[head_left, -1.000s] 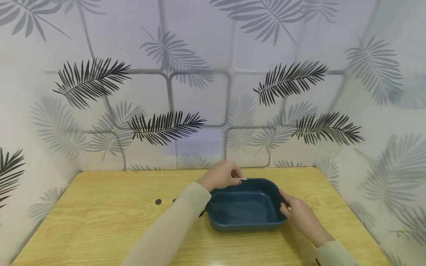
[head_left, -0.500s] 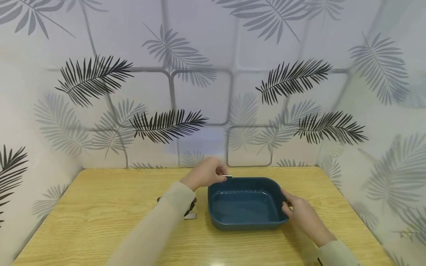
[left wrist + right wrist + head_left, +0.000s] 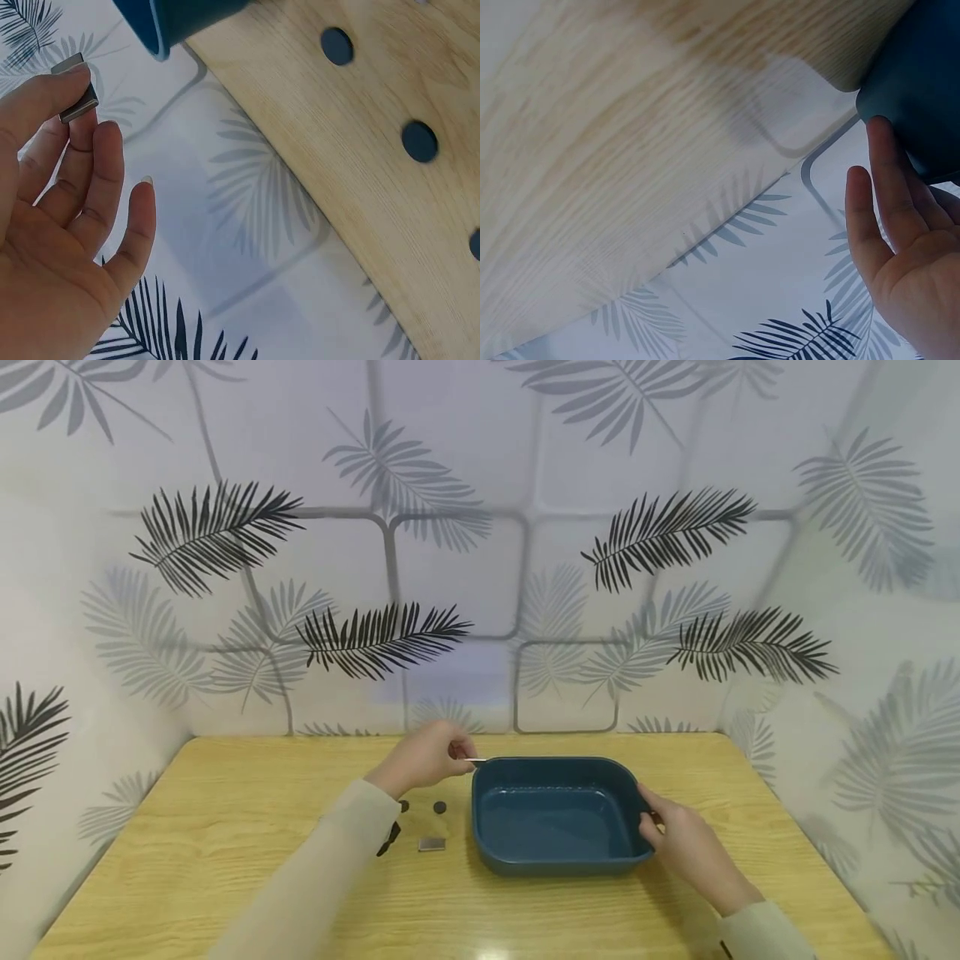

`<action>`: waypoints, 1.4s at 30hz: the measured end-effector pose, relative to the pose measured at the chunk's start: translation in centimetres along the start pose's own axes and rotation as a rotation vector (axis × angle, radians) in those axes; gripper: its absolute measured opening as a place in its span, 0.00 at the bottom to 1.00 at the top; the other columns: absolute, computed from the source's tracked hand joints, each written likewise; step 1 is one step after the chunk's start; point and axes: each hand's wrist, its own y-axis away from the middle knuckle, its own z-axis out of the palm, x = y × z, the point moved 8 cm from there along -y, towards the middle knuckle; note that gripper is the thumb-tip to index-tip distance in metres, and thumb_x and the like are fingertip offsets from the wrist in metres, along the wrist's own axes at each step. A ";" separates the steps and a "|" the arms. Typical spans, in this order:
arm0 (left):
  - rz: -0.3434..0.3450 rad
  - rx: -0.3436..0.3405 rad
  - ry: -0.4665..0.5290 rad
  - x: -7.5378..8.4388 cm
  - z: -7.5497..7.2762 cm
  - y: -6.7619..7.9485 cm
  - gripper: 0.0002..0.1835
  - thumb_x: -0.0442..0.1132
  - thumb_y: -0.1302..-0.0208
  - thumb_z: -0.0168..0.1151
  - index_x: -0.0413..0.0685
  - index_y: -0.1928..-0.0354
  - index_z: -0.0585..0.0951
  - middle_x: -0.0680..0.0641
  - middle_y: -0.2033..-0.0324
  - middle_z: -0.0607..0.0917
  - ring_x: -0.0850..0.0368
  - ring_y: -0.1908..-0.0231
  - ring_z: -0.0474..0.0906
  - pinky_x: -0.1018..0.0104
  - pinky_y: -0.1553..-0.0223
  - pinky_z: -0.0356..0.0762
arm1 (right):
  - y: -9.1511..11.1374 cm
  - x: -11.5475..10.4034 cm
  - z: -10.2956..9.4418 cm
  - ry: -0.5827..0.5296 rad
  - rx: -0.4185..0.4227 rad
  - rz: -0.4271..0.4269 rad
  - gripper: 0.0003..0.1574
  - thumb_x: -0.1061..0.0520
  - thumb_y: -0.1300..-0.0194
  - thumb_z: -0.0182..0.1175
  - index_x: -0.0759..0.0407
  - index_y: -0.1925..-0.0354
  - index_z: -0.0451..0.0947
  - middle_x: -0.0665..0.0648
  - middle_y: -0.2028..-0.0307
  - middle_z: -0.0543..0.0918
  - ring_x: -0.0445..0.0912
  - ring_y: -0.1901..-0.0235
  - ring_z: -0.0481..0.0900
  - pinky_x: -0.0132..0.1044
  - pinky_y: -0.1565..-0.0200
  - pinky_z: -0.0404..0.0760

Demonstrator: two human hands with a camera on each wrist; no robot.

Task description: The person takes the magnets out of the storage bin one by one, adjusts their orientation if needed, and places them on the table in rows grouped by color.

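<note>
My left hand (image 3: 427, 756) pinches a small flat silvery rectangular block (image 3: 81, 110) between thumb and fingertips, its other fingers spread loosely in the left wrist view. In the head view it is level with the back left corner of a dark blue rectangular bin (image 3: 555, 867). At the bin's right side, my right hand (image 3: 686, 852) grips the wall, thumb toward the inside and fingers along the outside. The bin's visible floor is bare. A similar silvery block (image 3: 432, 844) lies on the table left of the bin, near a round black disc (image 3: 440, 807).
More black discs lie in a row on the wooden table (image 3: 247, 843), partly behind the left forearm; one disc (image 3: 420, 141) shows well in the left wrist view. A leaf-patterned backdrop (image 3: 465, 568) rises behind the table and along both sides.
My left hand has moved left with the block, from over the bin's back rim to its back left corner. The other block and a disc have come into view. My right hand still holds the bin.
</note>
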 end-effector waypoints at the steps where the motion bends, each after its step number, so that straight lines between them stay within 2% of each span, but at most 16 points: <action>1: -0.003 0.004 -0.004 -0.3 -0.2 0.2 0.02 0.37 0.35 0.72 0.49 0.62 0.88 0.52 0.65 0.88 0.60 0.62 0.82 0.61 0.54 0.83 | 0.0 0.0 0.0 -0.001 0.001 0.000 0.33 0.63 0.29 0.55 0.71 0.29 0.68 0.72 0.49 0.87 0.44 0.70 0.77 0.30 0.77 0.70; 6: -0.011 0.020 -0.037 -1.6 -1.2 1.5 0.01 0.37 0.36 0.72 0.50 0.64 0.87 0.53 0.66 0.87 0.60 0.63 0.81 0.61 0.55 0.82 | 0.1 -0.1 0.0 -0.003 0.004 -0.004 0.32 0.63 0.30 0.55 0.72 0.29 0.69 0.72 0.49 0.87 0.43 0.70 0.77 0.30 0.77 0.70; 13: -0.004 0.045 -0.068 -3.4 -2.3 3.5 0.02 0.38 0.36 0.72 0.51 0.66 0.88 0.54 0.68 0.87 0.62 0.67 0.79 0.64 0.59 0.80 | 0.1 -0.1 -0.2 -0.011 0.005 -0.007 0.33 0.63 0.29 0.54 0.72 0.29 0.68 0.72 0.49 0.87 0.42 0.74 0.72 0.30 0.78 0.69; 18: -0.001 0.059 -0.064 -4.7 -2.8 4.9 0.02 0.37 0.37 0.72 0.50 0.66 0.87 0.54 0.70 0.86 0.63 0.68 0.78 0.65 0.60 0.80 | 0.0 -0.1 -0.2 -0.009 0.012 -0.010 0.33 0.63 0.29 0.55 0.72 0.29 0.68 0.72 0.49 0.87 0.43 0.72 0.75 0.29 0.78 0.69; 24: -0.014 0.057 -0.057 -6.3 -2.8 6.5 0.02 0.37 0.36 0.72 0.50 0.67 0.87 0.55 0.71 0.85 0.64 0.70 0.77 0.66 0.64 0.78 | 0.0 -0.1 -0.2 -0.007 0.017 -0.018 0.32 0.64 0.30 0.55 0.73 0.30 0.69 0.73 0.47 0.86 0.45 0.66 0.80 0.29 0.77 0.70; 33: -0.024 0.061 -0.062 -8.2 -3.0 8.9 0.03 0.36 0.38 0.73 0.51 0.68 0.87 0.56 0.72 0.85 0.65 0.71 0.76 0.69 0.66 0.75 | 0.1 -0.1 -0.2 -0.006 0.012 -0.003 0.33 0.63 0.30 0.55 0.72 0.29 0.68 0.73 0.47 0.86 0.45 0.68 0.78 0.29 0.77 0.70; 42: -0.041 0.030 -0.044 -10.4 -1.6 10.4 0.04 0.36 0.39 0.74 0.53 0.69 0.86 0.58 0.73 0.84 0.67 0.71 0.75 0.71 0.67 0.75 | 0.1 -0.2 -0.2 0.003 0.017 -0.014 0.33 0.64 0.30 0.55 0.72 0.29 0.69 0.73 0.48 0.87 0.44 0.69 0.78 0.29 0.76 0.69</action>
